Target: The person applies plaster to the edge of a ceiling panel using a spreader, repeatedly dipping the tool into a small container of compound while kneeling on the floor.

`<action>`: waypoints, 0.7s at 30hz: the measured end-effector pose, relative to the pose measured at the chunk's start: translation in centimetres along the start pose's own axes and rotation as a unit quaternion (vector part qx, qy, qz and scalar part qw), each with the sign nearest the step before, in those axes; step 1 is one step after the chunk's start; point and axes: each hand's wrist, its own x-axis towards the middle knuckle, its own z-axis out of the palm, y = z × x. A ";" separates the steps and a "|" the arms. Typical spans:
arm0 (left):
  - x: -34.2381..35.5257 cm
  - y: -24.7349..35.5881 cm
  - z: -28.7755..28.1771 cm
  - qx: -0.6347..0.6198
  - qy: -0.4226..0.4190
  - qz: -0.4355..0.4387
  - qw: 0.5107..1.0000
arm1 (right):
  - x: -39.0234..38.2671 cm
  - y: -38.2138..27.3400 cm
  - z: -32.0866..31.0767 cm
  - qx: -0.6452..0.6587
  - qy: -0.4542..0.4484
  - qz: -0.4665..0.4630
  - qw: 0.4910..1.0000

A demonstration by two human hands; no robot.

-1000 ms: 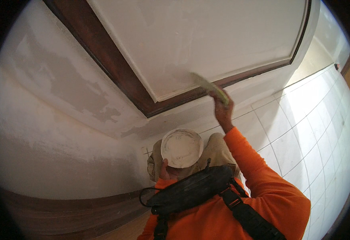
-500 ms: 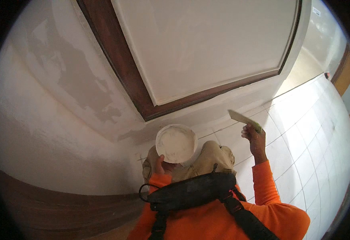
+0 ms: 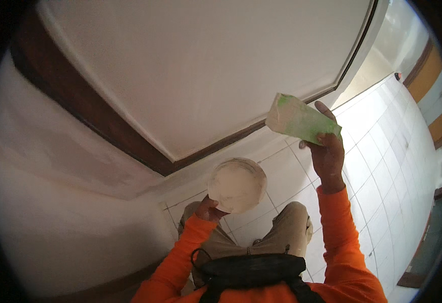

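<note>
My left hand (image 3: 209, 207) grips the rim and side of a round white tub (image 3: 237, 184) with pale paste or powder inside, held low over my knees. In my right hand (image 3: 327, 159), raised at the right, is a flat, pale green tool (image 3: 299, 120) smeared with white, held broad side up in front of a white panel (image 3: 195, 65). The panel has a dark wooden border (image 3: 110, 118). My right fingers curl round the tool's right end.
A patched pale wall (image 3: 69, 212) stands at the left. White floor tiles (image 3: 377, 166) lie below and to the right. Orange-brown boards (image 3: 418, 76) and a dark-framed opening (image 3: 430, 242) are at the far right. My bent knees (image 3: 289, 227) are below.
My right hand has come away from the panel's lower border, rightward, and the tool has turned to show its broad green face. The tub has moved slightly right since half a second ago.
</note>
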 end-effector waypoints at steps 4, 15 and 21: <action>-3.3 3.1 10.3 0.027 0.025 -0.016 0.999 | -3.1 -5.9 0.3 0.076 0.138 0.060 0.986; -2.9 9.7 37.6 0.055 0.106 -0.006 0.993 | -2.6 -22.3 -1.2 0.214 0.198 0.161 0.943; -7.2 2.6 42.1 0.059 0.061 -0.048 0.995 | -3.4 -37.0 1.5 0.156 0.114 0.115 0.974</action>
